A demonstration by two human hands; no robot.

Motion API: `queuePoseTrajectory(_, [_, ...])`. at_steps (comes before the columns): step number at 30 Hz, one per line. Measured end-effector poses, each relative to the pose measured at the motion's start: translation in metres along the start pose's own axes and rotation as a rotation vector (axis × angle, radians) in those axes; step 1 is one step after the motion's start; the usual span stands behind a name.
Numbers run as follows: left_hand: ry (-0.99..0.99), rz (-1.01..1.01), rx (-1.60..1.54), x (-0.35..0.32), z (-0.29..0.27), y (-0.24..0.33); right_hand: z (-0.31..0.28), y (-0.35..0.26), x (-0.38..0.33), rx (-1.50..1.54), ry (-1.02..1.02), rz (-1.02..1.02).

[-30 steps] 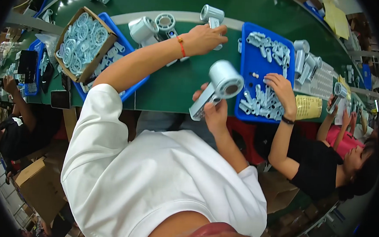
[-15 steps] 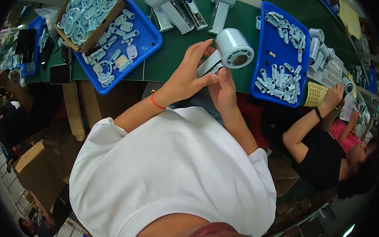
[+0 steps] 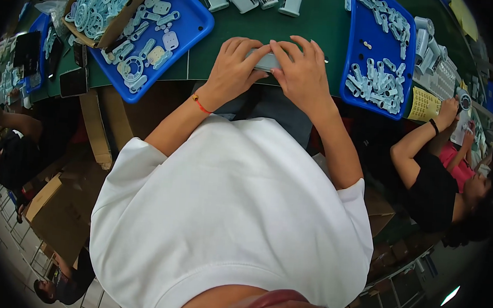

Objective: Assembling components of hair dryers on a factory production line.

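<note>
Your left hand [image 3: 233, 68] and right hand [image 3: 302, 73] both closed around a pale grey plastic part [image 3: 265, 61], pressed against the green tabletop [image 3: 322, 29] at its near edge, between the two blue trays [image 3: 189, 29] of small pieces.

A pale grey plastic part [image 3: 265, 61] sits in the upper middle of the frame, at the near edge of the green table [image 3: 316, 23]. Only a short, flat-looking stretch of it shows, lying roughly level and running left to right; the rest is covered. The left hand [image 3: 233, 68] wraps over its left end and the right hand [image 3: 300, 72] over its right end, fingers curled on top, fingertips nearly meeting above it. Its full shape cannot be made out.
</note>
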State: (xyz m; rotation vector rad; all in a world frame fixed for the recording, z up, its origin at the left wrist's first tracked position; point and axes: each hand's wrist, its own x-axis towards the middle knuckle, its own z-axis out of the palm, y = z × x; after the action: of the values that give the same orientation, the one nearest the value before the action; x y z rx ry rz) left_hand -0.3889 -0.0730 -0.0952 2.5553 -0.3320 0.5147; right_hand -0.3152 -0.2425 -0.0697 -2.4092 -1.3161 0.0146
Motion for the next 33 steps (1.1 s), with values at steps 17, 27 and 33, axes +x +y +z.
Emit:
queuePoseTrajectory(17, [0.008,-0.054,-0.179,-0.005,0.012,-0.018,0.005,-0.008,0.004,-0.065,0.064,0.033])
queuePoseTrajectory(27, [0.022,-0.087,-0.259,-0.006,0.011,-0.018,0.007,-0.005,0.005,-0.038,0.047,0.05])
queuePoseTrajectory(33, [0.015,-0.017,-0.108,-0.006,0.011,-0.017,0.015,-0.012,0.0,-0.325,0.088,-0.019])
